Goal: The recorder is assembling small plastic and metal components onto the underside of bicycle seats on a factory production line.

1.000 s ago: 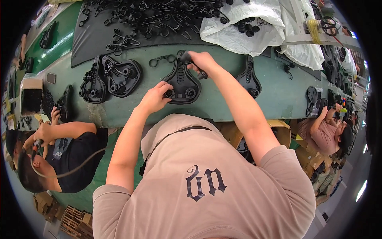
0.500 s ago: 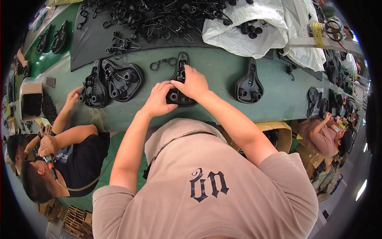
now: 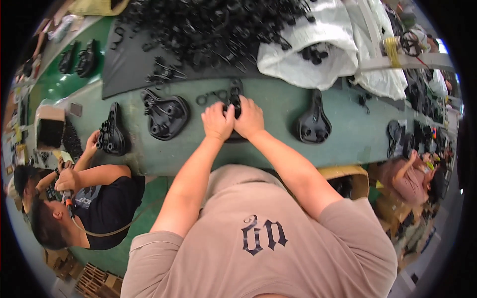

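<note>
Both my hands meet on a black saddle base (image 3: 234, 107) lying on the green table (image 3: 278, 107) straight ahead of me. My left hand (image 3: 217, 120) and right hand (image 3: 248, 118) sit side by side, knuckles up and touching, the fingers curled down and pressed onto the part so that most of it is hidden; only its dark upper end shows above my fingers and a sliver of its edge below them. Whether the fingertips pinch anything underneath, I cannot tell.

Just left of my hands lies a black saddle shell (image 3: 165, 115), underside up, and further left another black saddle (image 3: 111, 135) rests near the table's edge, where a seated person in a dark shirt (image 3: 107, 206) touches it with one hand (image 3: 91, 141). To my right, well apart from my hands, a third black saddle (image 3: 313, 124) lies on the table. A few metal rings (image 3: 211, 97) sit just above my left hand.

Beyond, a dark mat (image 3: 121, 64) carries a heap of black metal parts (image 3: 208, 30), and a white sack (image 3: 308, 54) lies beside it. At the far right another seated person in a pink shirt (image 3: 405, 181) works at the same table.
</note>
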A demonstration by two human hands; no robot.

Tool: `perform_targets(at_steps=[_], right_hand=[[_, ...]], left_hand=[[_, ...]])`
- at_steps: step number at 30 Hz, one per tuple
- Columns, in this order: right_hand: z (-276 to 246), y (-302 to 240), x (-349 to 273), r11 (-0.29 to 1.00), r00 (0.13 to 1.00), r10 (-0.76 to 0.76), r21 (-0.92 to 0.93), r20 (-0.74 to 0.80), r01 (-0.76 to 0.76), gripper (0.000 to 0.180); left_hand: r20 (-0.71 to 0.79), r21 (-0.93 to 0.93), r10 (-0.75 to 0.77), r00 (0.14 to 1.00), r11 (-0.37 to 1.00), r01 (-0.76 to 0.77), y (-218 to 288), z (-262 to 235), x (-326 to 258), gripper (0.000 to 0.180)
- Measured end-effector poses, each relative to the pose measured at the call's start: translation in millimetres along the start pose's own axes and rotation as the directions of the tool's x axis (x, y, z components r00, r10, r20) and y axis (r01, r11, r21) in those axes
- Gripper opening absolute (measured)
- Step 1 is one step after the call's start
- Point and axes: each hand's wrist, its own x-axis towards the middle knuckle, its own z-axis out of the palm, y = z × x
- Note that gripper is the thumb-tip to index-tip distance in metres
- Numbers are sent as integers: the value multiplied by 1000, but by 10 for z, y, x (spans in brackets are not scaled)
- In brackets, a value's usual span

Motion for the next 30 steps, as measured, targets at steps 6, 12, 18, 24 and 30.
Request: perform_targets(at_steps=[6,12,18,24,30], right_hand=[[-251,341,-542,895,959,65,409,277,-179,41],[10,484,-816,921,987,29,380,158,-88,34],[-149,486,-455,932,819,196,157,539,-326,57],[-25,571,-722,884,926,149,373,347,-282,49],[-25,661,-558,944,914,-10,304,405,-125,46]], left_hand=[[263,-12,-53,963,998,58,-134,-176,-416,33],[291,-279,-32,956,953,116,-329,-450,-654,27],[338,-345,192,921,936,-69,-227,-803,-586,21],[408,-234,159,899,970,-66,-306,-562,-479,25],[295,-374,342,892,901,-222,-488,-519,-451,27]])
